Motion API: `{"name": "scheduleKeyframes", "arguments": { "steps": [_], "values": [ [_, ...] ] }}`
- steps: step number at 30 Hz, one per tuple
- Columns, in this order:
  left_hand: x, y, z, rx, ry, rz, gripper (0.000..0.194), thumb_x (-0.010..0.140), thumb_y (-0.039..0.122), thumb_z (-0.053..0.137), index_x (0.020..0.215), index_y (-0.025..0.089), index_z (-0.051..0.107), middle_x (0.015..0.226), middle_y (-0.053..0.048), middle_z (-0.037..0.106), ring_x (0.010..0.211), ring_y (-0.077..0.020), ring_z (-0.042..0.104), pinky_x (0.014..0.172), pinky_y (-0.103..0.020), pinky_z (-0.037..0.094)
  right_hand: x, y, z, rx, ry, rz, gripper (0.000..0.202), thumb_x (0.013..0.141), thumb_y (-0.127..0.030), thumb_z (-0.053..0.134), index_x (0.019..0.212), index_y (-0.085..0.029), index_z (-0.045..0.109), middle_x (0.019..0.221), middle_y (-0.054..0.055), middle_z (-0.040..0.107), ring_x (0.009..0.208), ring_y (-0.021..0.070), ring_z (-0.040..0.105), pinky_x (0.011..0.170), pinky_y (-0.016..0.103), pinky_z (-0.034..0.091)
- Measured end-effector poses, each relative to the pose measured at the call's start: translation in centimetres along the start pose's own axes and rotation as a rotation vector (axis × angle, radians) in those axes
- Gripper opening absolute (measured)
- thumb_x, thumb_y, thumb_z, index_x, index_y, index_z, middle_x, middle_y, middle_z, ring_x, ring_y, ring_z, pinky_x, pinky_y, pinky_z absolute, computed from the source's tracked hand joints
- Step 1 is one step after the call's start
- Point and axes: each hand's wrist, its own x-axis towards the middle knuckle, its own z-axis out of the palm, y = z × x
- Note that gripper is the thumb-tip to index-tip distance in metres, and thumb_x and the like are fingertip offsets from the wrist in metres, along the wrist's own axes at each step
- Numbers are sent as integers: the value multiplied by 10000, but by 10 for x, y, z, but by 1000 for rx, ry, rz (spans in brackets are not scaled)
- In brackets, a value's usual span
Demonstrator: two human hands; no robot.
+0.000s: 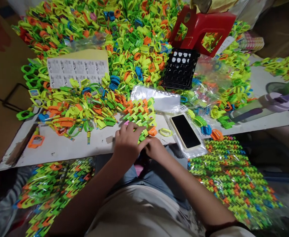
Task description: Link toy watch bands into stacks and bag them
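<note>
My left hand is closed over the near left end of a block of toy watches, yellow, green and orange plastic pieces fitted together in rows on the table edge. My right hand is closed, its fingertips meeting my left thumb at a green toy watch. My fingers partly hide that piece. Close by on the right lie an orange toy watch and a loose yellow-green one. A small grey scrap lies left of my left hand.
A big heap of loose toy watches covers the table's back. Sticker sheets, a black crate, a red stool, a phone and a bottle stand or lie around. Bagged watch blocks sit below the edge.
</note>
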Motion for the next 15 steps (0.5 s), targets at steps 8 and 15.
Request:
{"name": "scheduleKeyframes", "arguments": {
  "steps": [8,15],
  "values": [
    [2,13,-1,30,-50,-46,373,835,479,555,1149,287,614,1046,-82,598,941,-282,515,780,-398,403,-7,4,11,-55,78,20,166,759,-53,512,750,-158,640,750,74,675,704,182,618,627,239,425],
    [-37,-67,-9,-46,137,-293,350,888,422,487,1155,206,559,1139,-98,582,1065,-253,525,919,-384,404,-23,8,23,28,237,2,160,856,-252,510,863,-142,626,808,110,673,778,234,631,710,333,494]
  ]
}}
